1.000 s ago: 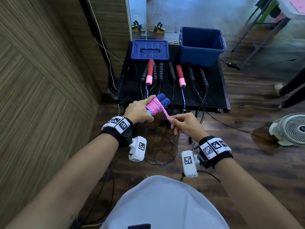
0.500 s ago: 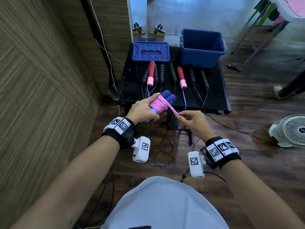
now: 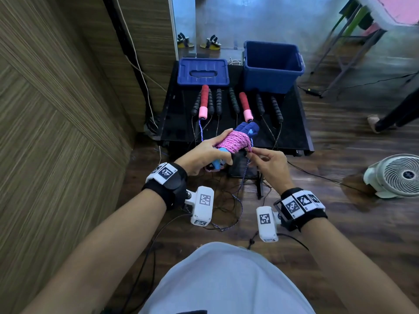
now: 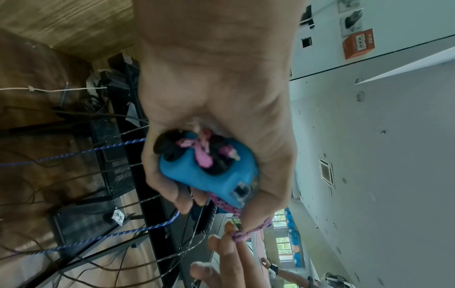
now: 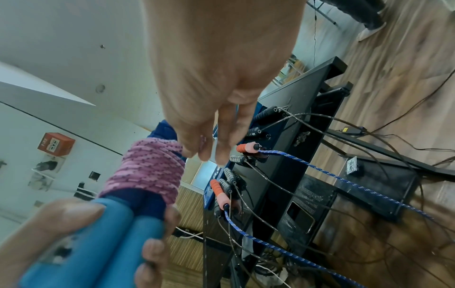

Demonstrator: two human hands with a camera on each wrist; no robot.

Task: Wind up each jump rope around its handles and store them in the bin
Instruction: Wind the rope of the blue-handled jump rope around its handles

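Head view: left hand (image 3: 204, 155) gripping two blue handles (image 3: 246, 129) wrapped in pink rope (image 3: 233, 142); right hand (image 3: 269, 164) pinching the rope's end; one blue bin (image 3: 272, 66) sitting far right.

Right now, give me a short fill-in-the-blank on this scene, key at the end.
1. The rope wound round the blue handles is ____.
2. The left hand grips the ____.
3. The right hand pinches the rope's loose ____.
4. The lid lies on the table, to the ____ of the bin.

Missing words: pink; handles; end; left
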